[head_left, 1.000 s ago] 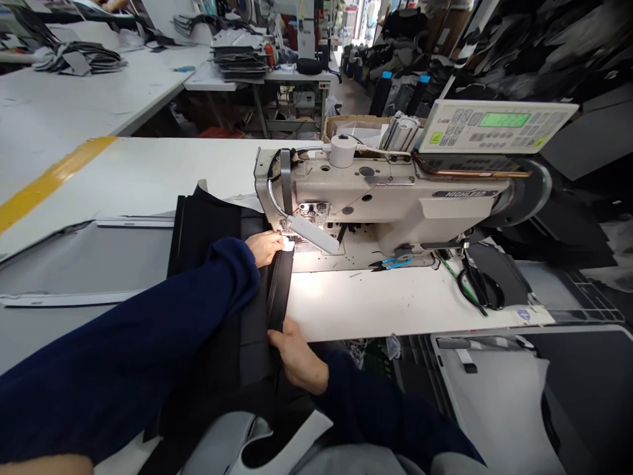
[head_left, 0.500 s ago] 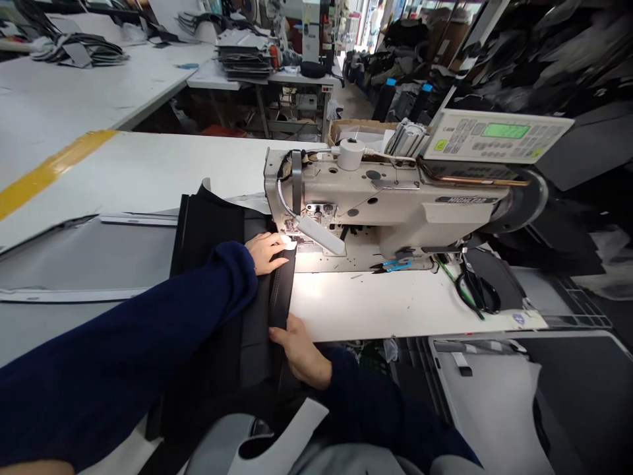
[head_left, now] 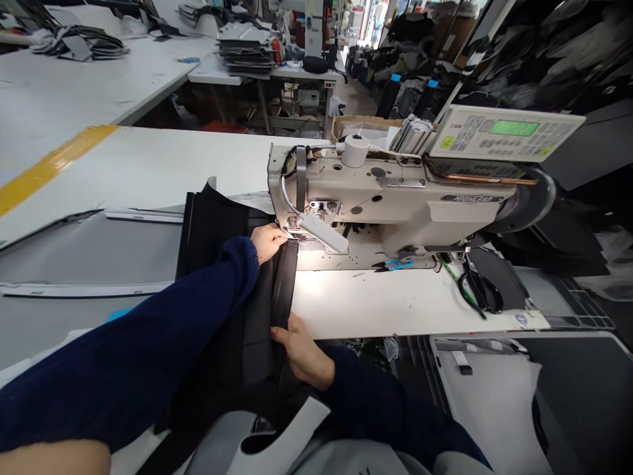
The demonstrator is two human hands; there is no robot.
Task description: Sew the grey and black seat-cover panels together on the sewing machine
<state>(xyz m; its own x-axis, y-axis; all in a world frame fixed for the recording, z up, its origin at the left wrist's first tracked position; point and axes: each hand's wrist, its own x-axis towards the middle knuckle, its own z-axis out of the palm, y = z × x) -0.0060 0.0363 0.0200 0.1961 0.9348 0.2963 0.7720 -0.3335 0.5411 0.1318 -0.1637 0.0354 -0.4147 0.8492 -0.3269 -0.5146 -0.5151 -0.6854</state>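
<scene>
Half a second earlier, the left hand (head_left: 268, 243) had been laid with its fingers spread over the black panel (head_left: 254, 336); now those fingers were drawn narrow at the edge beside the needle area, seemingly on a white tab (head_left: 286, 234), although the tab was too small and glaring to be sure of. From this it could be judged that the edge was being guided rather than merely pressed flat. The right hand (head_left: 304, 353) was kept where it had been, with the panel's near edge held between thumb and fingers. The panel was spread on the table (head_left: 356, 297), its far right corner at the head of the sewing machine (head_left: 366, 191), its lower part let down toward the lap. A scrap of blue (head_left: 119, 315) had been uncovered beside the left sleeve. Counted nearby were one machine, one panel, one control box (head_left: 507, 132), one pair of scissors (head_left: 487, 293), one pair of blue snips (head_left: 395, 264), two white strips (head_left: 143, 216) on the grey sheet (head_left: 138, 247), and two blue-capped rolls (head_left: 388, 99).
</scene>
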